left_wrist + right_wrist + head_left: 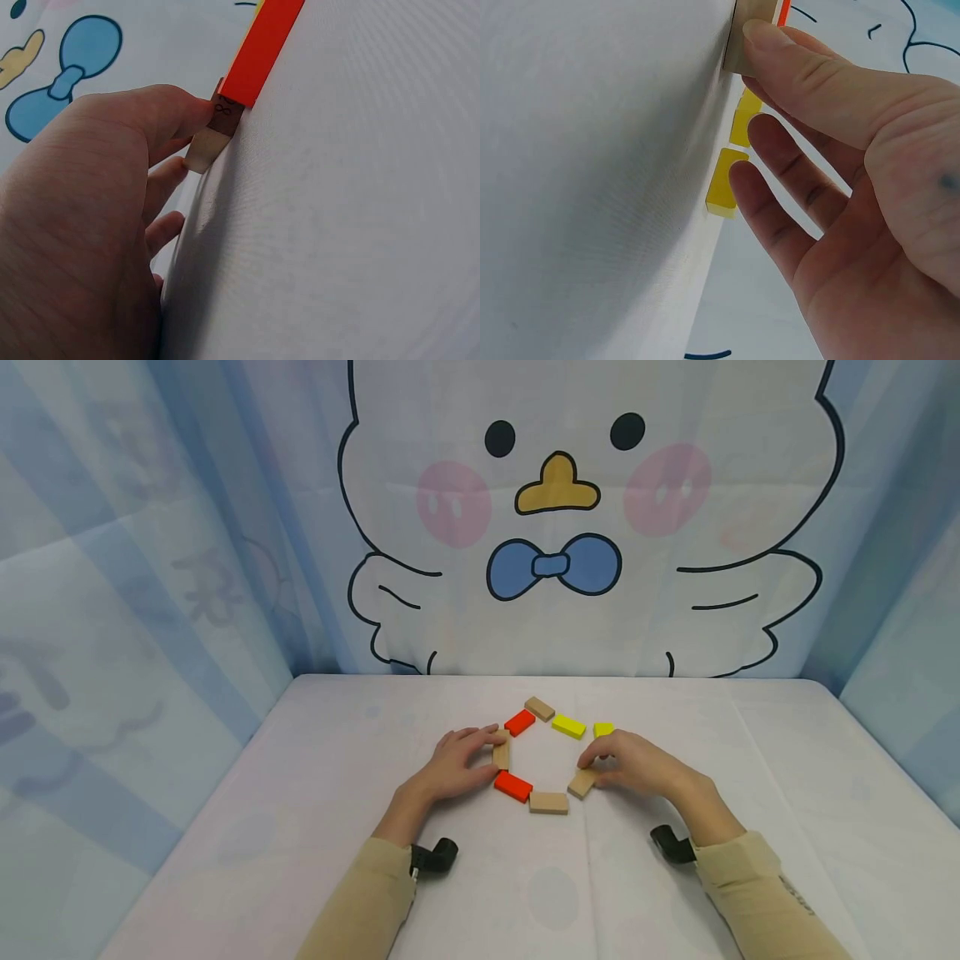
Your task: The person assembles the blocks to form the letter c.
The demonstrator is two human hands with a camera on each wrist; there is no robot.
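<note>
We judge the block ring mostly laid, toward the surface's far edge; right-side closure unconfirmed | left hand: pinching left tan block | right hand: pinching right tan block

Laid end to end in a rough ring on the surface: small rectangular blocks, with a plain wooden near block set crosswise and a slanted red near-left block just beside. Running lengthwise on the left, pinched by the left hand, a wooden left block, then a slanted red far-left block, a wooden far block and a slanted yellow block. Beyond a narrow gap, a second yellow block, partly hidden; nearer, angled in the right hand's pinch, a wooden right block.
</note>
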